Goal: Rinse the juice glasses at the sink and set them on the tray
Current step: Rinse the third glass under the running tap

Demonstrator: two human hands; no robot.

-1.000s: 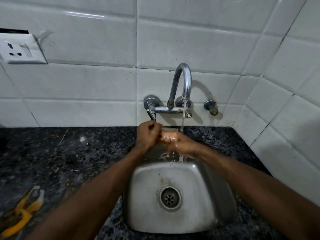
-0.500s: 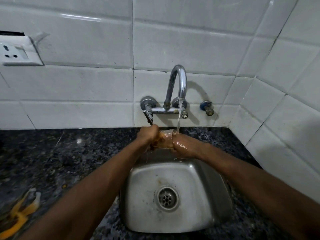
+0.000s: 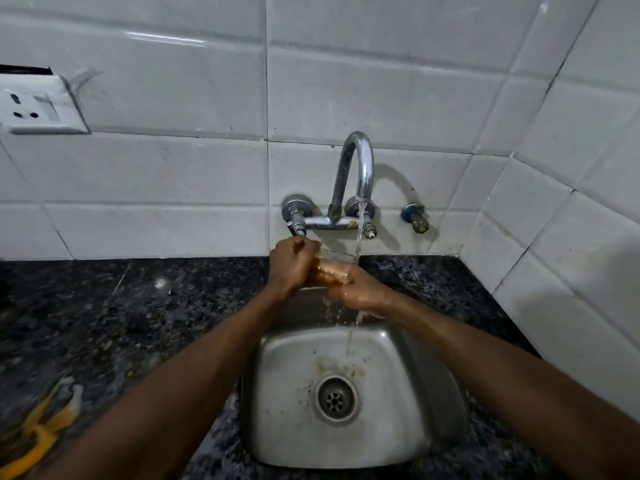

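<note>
Tiled wall (image 3: pixel 381 81) fills everything behind and above the grip, turning a corner off to its right. Dark speckled counter (image 3: pixel 121 323) stretches away to the left of the grip, blurred near the lower edge. Both forearms come up from the bottom corners, cut off by the frame. Below the grip sits the steel sink (image 3: pixel 284 410), with part of its far wall hidden behind the hands. A curved tap (image 3: pixel 360 157) stands just behind and above the grip, and its water stream (image 3: pixel 358 230) lands on the grip's right side.

The left hand (image 3: pixel 294 265) is clenched round the left end of the juice glass (image 3: pixel 330 268). The right hand (image 3: pixel 360 292) grasps it from the right and underneath. The glass is clear and hard to make out. It lies between the two hands, and fingers show through its wall. I cannot tell which way its mouth faces.

Far left of the grip and higher up, a socket (image 3: pixel 38 105) is cut by the frame edge. Far down to the left, a yellow scrap (image 3: pixel 38 434) is blurred beyond naming. The drain (image 3: pixel 335 398) lies straight below the grip.

Compared with half a second ago, the hands stay under the tap. Thin strands of water now fall from beneath the right hand into the sink.
</note>
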